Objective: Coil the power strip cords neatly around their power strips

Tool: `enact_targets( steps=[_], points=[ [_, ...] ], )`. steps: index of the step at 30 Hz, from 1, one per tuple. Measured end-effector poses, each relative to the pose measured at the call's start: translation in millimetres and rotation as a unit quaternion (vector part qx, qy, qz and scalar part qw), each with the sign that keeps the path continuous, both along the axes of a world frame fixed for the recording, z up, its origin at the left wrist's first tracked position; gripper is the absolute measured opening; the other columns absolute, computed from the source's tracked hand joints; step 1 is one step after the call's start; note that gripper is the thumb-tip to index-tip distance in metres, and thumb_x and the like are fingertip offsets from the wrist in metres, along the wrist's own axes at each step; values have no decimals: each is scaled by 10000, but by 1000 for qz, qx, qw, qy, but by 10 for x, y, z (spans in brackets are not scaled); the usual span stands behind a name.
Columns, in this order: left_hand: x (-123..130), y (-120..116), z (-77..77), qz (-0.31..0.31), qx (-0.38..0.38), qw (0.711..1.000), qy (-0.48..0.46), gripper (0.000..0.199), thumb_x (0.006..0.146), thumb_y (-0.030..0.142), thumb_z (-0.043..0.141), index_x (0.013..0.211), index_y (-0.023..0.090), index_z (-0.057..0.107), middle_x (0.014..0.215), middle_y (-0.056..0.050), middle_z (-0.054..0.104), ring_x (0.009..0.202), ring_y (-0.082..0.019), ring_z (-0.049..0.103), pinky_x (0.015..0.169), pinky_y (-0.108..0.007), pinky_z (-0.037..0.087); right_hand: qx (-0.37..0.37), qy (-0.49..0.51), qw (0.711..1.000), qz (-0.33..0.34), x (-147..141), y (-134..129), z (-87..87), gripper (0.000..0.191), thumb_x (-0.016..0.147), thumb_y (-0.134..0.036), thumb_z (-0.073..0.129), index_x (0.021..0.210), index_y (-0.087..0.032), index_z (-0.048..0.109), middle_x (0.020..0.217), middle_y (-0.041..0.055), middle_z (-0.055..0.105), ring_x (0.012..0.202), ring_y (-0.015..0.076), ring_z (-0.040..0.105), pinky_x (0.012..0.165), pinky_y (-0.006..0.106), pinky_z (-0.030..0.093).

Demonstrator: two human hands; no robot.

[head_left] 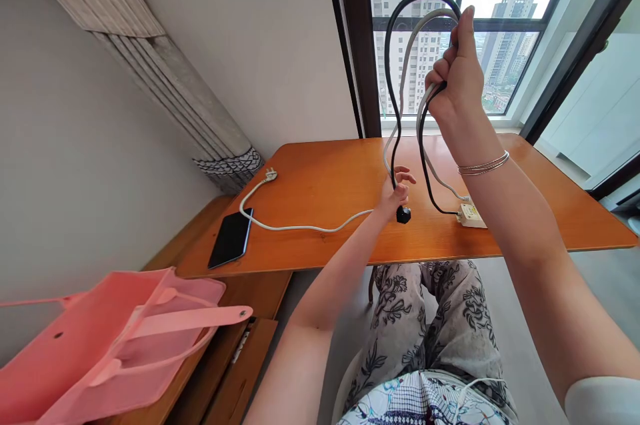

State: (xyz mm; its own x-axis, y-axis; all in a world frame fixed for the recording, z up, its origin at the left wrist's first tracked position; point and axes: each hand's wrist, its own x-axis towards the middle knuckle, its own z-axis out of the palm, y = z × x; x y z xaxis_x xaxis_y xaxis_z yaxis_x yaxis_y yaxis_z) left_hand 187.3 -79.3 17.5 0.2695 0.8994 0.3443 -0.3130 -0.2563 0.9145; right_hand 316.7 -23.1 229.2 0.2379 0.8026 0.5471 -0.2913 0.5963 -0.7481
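My right hand point(457, 75), raised in front of the window, is closed around a black power cord point(388, 51) and a white power cord point(407, 55), which arch over it in a loop. Lower, above the table, my left hand point(394, 191) is closed on the black cord near its black plug point(403, 214). The white cord also passes by this hand. Its far end, a white plug point(271, 174), lies on the table at the left. Both cords lead to a small white block point(471, 215), partly hidden behind my right forearm.
A dark phone point(231, 238) lies at the left of the orange-brown wooden table point(325, 165), partly under the white cord. A pink bag point(115, 345) stands lower left on a wooden cabinet point(250, 358). A curtain point(165, 71) hangs behind; the window point(505, 25) is beyond the table.
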Motion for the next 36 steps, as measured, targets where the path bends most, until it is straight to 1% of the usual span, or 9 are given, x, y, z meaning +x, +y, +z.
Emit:
enact_targets(
  steps=[4,8,12,18,23,25,27,29,36],
  points=[
    [287,-103,-147,-15,37,997,72,962,444,623,890,1238,265,482,1193,-73,616,523,-29,394,495,-258,338,-8,25,1000,-10,-119,-1,-3,489,878,-746,485,799,-264,449,634,-52,163,483,113,228,436,292,233],
    [545,-124,-263,-59,27,990,125,825,595,544,856,1290,253,522,976,-33,674,531,-64,420,545,-277,358,-13,28,999,-9,-207,-56,-11,508,893,-758,420,798,-258,430,649,-50,163,475,100,213,445,279,228],
    [622,-57,-265,-87,25,986,137,529,665,611,789,968,197,657,827,-23,669,534,-72,386,559,-280,339,-7,37,999,-6,-136,-167,63,490,894,-732,467,749,-270,392,609,-59,131,478,117,176,442,295,206],
    [276,66,-181,-28,30,989,145,607,665,777,667,627,189,525,600,0,528,593,-119,451,589,-287,367,-12,5,1000,-24,308,-388,277,414,998,-482,488,703,-273,287,564,-80,91,520,128,121,482,295,227],
    [-202,174,-110,56,39,983,173,634,662,793,651,581,197,453,533,36,432,548,-101,388,551,-269,339,-148,-54,987,-14,859,-408,301,409,1003,-154,473,642,-245,304,500,-114,164,474,61,208,543,239,327],
    [-358,196,-96,73,30,978,191,635,652,790,661,582,196,449,532,36,422,538,-97,369,529,-265,311,-210,-206,955,-21,1110,-382,266,377,931,-106,588,621,-228,413,481,-122,277,474,37,339,621,270,420],
    [-463,200,-93,78,21,974,210,636,637,785,678,582,195,447,535,37,411,532,-94,353,518,-262,289,-255,-367,894,-32,1323,-366,231,273,865,-140,686,633,-169,546,515,-91,418,533,41,484,669,303,453],
    [-515,192,-95,76,16,971,228,630,628,771,695,583,192,450,535,40,397,531,-91,342,515,-260,276,-274,-409,870,-33,1456,-369,205,268,860,-169,685,618,-133,576,532,-78,448,548,36,514,686,316,464],
    [-544,172,-88,24,-1,963,268,590,612,716,737,567,174,509,538,34,459,524,-88,390,520,-254,318,-254,-170,952,-8,1442,-374,91,334,955,-110,574,635,-177,509,512,-109,331,469,17,328,773,307,531]
  ],
)
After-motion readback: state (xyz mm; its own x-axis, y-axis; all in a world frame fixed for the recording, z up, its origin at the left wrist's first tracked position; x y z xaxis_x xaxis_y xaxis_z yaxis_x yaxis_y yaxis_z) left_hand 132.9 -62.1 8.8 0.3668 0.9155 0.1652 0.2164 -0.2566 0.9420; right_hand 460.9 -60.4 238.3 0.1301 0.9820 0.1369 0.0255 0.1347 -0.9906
